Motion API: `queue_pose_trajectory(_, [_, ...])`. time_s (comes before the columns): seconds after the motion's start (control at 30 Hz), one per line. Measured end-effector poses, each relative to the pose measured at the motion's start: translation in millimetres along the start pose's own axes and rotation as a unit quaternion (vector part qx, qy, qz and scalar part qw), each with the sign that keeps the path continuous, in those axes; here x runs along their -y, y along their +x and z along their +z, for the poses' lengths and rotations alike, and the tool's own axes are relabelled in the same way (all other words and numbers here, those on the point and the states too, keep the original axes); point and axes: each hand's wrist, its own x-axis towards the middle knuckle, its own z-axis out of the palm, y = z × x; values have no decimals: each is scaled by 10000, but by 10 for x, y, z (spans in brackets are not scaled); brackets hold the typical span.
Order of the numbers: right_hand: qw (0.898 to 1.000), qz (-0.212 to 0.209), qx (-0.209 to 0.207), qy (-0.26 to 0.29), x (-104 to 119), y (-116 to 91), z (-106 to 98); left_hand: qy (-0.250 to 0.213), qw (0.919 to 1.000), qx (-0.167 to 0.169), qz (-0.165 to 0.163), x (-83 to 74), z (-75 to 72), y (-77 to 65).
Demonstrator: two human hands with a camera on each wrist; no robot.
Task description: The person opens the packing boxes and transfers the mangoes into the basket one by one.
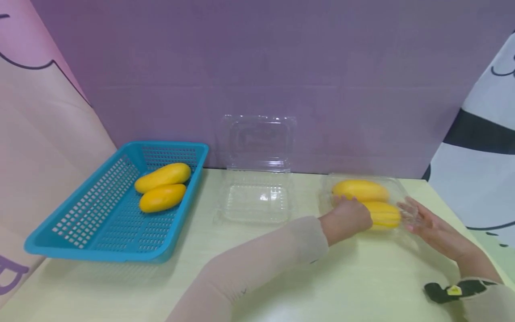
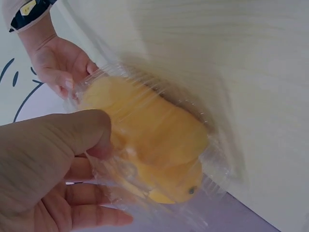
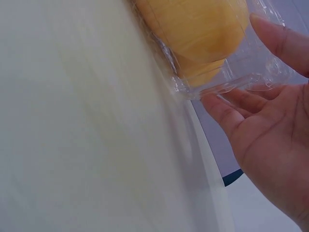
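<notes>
Two yellow mangoes (image 1: 360,191) lie side by side in a clear plastic clamshell container (image 2: 212,164) at the right of the table; its lid lies over them. My left hand (image 1: 347,219) grips the container's near left side, its thumb bent against the plastic in the left wrist view. At the opposite end, my right hand (image 3: 270,130) holds the rim, with the thumb above and fingertips below. The plastic between the right thumb and fingers shows in the right wrist view. Some left fingers are hidden behind the fruit and plastic in the head view.
An open clear clamshell (image 1: 257,201) stands mid-table, its lid upright against the purple backdrop (image 1: 257,58). A blue perforated basket (image 1: 100,256) at the left holds two more mangoes (image 1: 162,198). The pale table (image 1: 297,286) ends at the right beside a printed cloth (image 1: 483,179).
</notes>
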Motion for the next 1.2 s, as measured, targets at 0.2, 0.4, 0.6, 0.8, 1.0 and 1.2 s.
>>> queue_pose_trajectory(0.2, [9997, -133, 80, 188, -29, 5, -15, 1973, 9800, -96, 245, -106, -1137, -1109])
queue_pose_trajectory(0.4, [9994, -176, 93, 266, -33, 3, -27, 1916, 9810, -175, 245, -89, -1340, -1302])
queue_pose_trajectory(0.6, [9992, -218, 120, 329, -31, -3, -24, 1687, 9855, 97, 180, -112, -1273, -1149])
queue_pose_trajectory(0.8, [9995, -186, 123, 235, -32, 2, -24, 1591, 9871, 102, 157, -103, -1297, -1152])
queue_pose_trajectory(1.0, [9999, -93, 5, 106, -23, 0, -26, 1935, 9807, 6, 290, -97, -1321, -1172])
queue_pose_trajectory(1.2, [9999, 12, -51, 96, -30, -5, -39, 1803, 9830, 111, 321, -81, -1332, -1155])
